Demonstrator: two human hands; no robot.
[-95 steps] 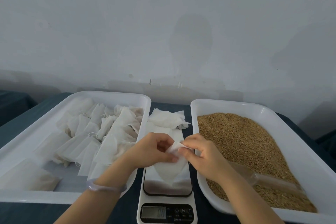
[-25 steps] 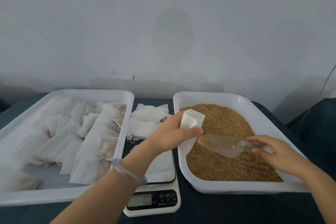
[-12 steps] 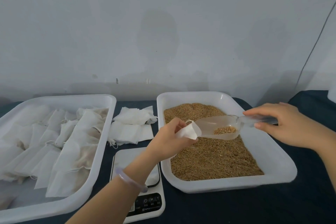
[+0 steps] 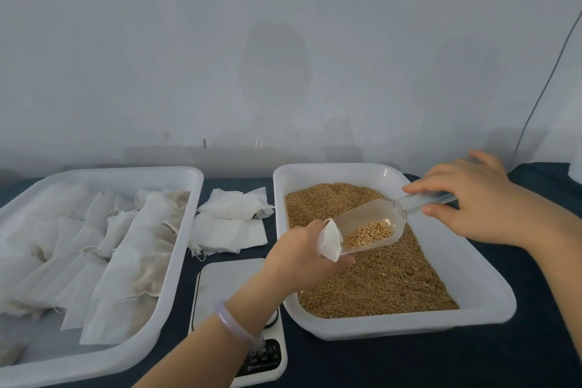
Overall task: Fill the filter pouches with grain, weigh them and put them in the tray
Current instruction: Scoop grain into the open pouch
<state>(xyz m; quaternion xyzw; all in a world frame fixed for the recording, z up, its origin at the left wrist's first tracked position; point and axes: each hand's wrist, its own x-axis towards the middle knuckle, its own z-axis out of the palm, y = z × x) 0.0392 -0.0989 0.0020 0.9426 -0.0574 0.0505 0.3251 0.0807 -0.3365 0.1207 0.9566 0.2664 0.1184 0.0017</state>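
We see the left hand (image 4: 302, 250) over the near left part of the grain tray (image 4: 482, 293), its fingers curled round a white filter pouch (image 4: 329, 239) and holding the mouth of it towards the right; the right hand (image 4: 472, 201) is further right and further away, thumb and fingers pinching the handle of a clear plastic scoop (image 4: 374, 214); the scoop tilts down to the left, its open end meeting the mouth of the pouch, with a small heap of grain (image 4: 368, 235) lying near that end; below them the tray holds a bed of loose grain (image 4: 378, 287). At the left stands a second white tray (image 4: 178, 246) with filled pouches (image 4: 126, 261) lying overlapped in it; between the two trays, on the far side, lies a small pile of flat empty pouches (image 4: 230, 224), and nearer to us a white kitchen scale (image 4: 226, 283), partly covered by the left forearm; we cannot read its display. A pale bracelet (image 4: 231, 323) circles the left wrist; everything rests on a dark blue cloth (image 4: 472, 362) before a plain light wall (image 4: 283, 41), where a thin cable (image 4: 548, 85) runs down at the far right.
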